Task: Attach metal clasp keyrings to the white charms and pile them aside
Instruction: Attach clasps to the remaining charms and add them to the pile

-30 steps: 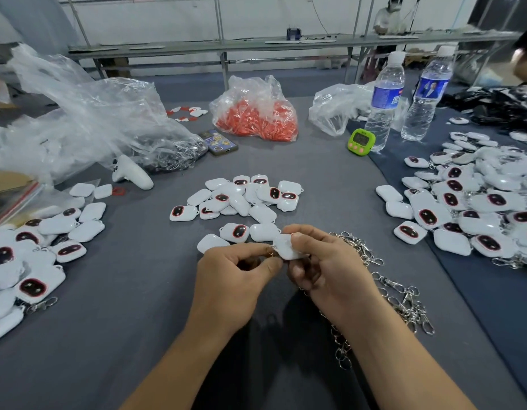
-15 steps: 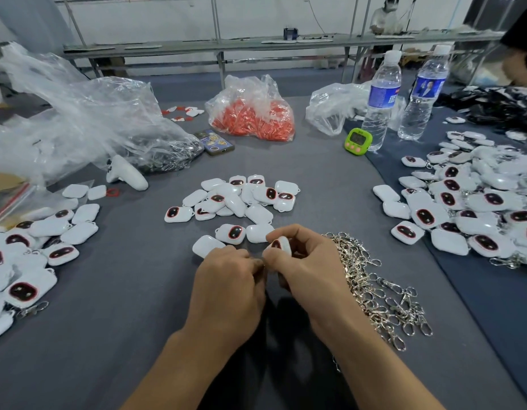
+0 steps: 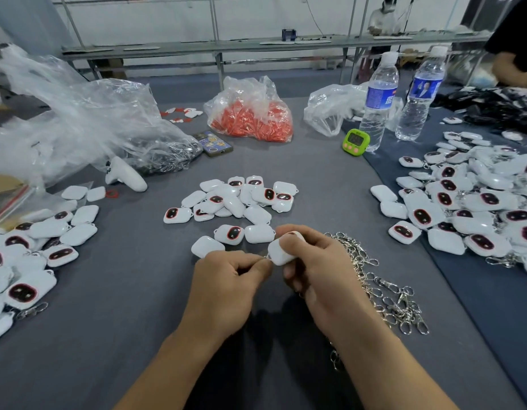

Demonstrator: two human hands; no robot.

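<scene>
White plastic fills the right hand (image 3: 318, 270): its fingers curl round one white charm (image 3: 281, 253), held just above the cloth between the two hands. The left hand (image 3: 226, 288) pinches thumb to forefinger at the charm's near corner. It is probably working a small ring through the loop, though the metal there is too small to make out.

I see the main risk in that pinch: if the ring slips before it is fully threaded, it drops into the dark gap below the wrists, or the charm goes aside only half hooked and sheds its clasp later. Twisting hard could also strain the charm's thin loop. Just right of the right hand lies the tangled heap of metal clasp keyrings (image 3: 383, 291), with a few links showing under the forearm — a quick sweep of that arm could snag the heap and drag it along. Bare charms (image 3: 235, 199) lie just beyond the fingers, so a finished piece dropped short would mix in with them instead of joining the piles far out to the left (image 3: 28, 255) and right (image 3: 469, 214).

Little writing can be read. Beyond the right hand stand two water bottles (image 3: 379, 96) — one blue label carries white characters too blurred to read, the other a small portrait. The green timer (image 3: 356, 142) has an unreadable display, and the phone (image 3: 213, 143) shows only badge-like graphics.
</scene>
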